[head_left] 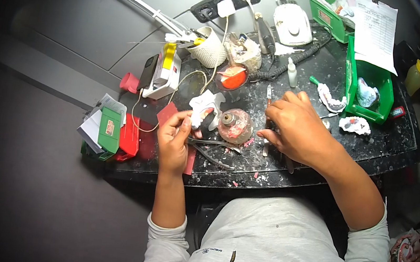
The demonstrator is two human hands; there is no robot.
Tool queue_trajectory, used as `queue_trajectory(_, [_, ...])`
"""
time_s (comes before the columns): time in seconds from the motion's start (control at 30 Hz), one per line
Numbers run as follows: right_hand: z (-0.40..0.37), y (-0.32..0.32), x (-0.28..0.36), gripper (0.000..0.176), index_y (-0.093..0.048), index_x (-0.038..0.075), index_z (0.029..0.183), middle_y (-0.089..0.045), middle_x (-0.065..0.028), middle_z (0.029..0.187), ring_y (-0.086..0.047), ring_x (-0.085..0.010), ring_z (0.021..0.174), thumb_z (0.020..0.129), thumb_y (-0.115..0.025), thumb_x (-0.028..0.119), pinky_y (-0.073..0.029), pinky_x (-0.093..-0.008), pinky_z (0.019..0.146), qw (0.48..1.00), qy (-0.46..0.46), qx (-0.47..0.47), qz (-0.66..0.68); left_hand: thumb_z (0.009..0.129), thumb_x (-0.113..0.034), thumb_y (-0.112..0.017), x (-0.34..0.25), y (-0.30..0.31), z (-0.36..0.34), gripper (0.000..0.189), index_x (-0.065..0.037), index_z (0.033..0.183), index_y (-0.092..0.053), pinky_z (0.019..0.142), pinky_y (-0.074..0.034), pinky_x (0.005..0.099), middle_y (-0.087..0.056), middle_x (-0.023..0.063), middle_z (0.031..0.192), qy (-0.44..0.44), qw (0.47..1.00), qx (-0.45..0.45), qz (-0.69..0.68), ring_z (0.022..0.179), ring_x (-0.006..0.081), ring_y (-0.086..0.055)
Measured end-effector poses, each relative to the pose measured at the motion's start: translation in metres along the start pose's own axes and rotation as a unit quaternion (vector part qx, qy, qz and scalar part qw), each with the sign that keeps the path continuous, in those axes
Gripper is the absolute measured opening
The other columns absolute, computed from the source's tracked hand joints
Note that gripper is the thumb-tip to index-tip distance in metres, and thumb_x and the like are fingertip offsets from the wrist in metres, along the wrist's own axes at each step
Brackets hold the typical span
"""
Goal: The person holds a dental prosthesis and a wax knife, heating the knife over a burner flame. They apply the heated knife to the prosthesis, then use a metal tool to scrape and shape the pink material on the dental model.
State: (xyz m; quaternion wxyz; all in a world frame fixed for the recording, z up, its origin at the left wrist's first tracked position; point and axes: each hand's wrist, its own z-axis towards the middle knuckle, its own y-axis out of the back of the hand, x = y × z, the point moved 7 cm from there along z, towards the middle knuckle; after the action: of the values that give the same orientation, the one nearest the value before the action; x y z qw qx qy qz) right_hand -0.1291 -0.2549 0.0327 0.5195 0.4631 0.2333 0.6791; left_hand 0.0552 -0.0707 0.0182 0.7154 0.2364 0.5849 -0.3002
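My left hand [174, 137] holds a white dental cast [205, 106] with pink wax on it, just left of a small glass spirit burner [234, 125]. My right hand [293, 126] rests on the dark speckled bench [322, 162], fingers curled around a thin metal instrument [268, 107] that lies upright beside the burner. Pliers [213, 150] lie on the bench below the burner, between my hands.
At the back stand a white cup [210, 49], a bowl with orange-red wax [233, 77], a power strip [227, 1] and a small bottle [292, 73]. Green bins [367, 83] with casts and a paper sheet are on the right. Boxes [109, 131] stack at the left edge.
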Motion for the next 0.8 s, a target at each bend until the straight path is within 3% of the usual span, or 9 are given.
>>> queue_trajectory(0.17, [0.002,-0.003,0.002,0.027,-0.067,0.003,0.084,-0.066,-0.0109,0.088,-0.057,-0.0292,0.094,0.081,-0.077,0.028,-0.04,-0.0415,0.087,1.0,-0.001,0.015,-0.009,0.103,-0.014,-0.051,0.001,0.004,-0.039,0.027,0.008,0.12,-0.054,0.077,-0.051,0.0332,-0.064,0.0154,0.101,0.011,0.986,-0.002,-0.168,0.082,0.0216,-0.063])
queue_trajectory(0.47, [0.003,-0.002,0.003,0.027,-0.066,0.003,0.085,-0.064,-0.0117,0.086,-0.056,-0.0299,0.091,0.081,-0.078,0.026,-0.04,-0.0416,0.084,1.0,0.005,-0.005,-0.01,0.103,-0.016,-0.051,-0.039,-0.02,-0.084,0.03,0.008,0.121,-0.049,0.083,-0.056,0.0393,-0.061,0.0183,0.107,-0.005,0.962,0.034,-0.271,0.089,0.0282,-0.067])
queue_trajectory(0.57, [0.004,-0.003,0.002,0.028,-0.066,0.003,0.085,-0.064,-0.0125,0.084,-0.056,-0.03,0.091,0.081,-0.078,0.027,-0.04,-0.0417,0.084,1.0,-0.004,0.002,-0.002,0.104,-0.017,-0.05,-0.039,-0.034,-0.092,0.031,0.008,0.122,-0.048,0.083,-0.057,0.0417,-0.059,0.0173,0.11,0.022,0.937,0.097,-0.335,0.091,0.0297,-0.068])
queue_trajectory(0.8, [0.004,-0.004,0.001,0.028,-0.066,0.002,0.086,-0.064,-0.0124,0.085,-0.055,-0.0302,0.09,0.083,-0.077,0.028,-0.039,-0.0415,0.084,1.0,-0.005,0.015,-0.019,0.104,-0.018,-0.049,-0.034,-0.056,-0.099,0.032,0.007,0.125,-0.046,0.082,-0.057,0.0402,-0.06,0.0167,0.109,0.087,0.931,0.094,-0.342,0.092,0.0288,-0.07])
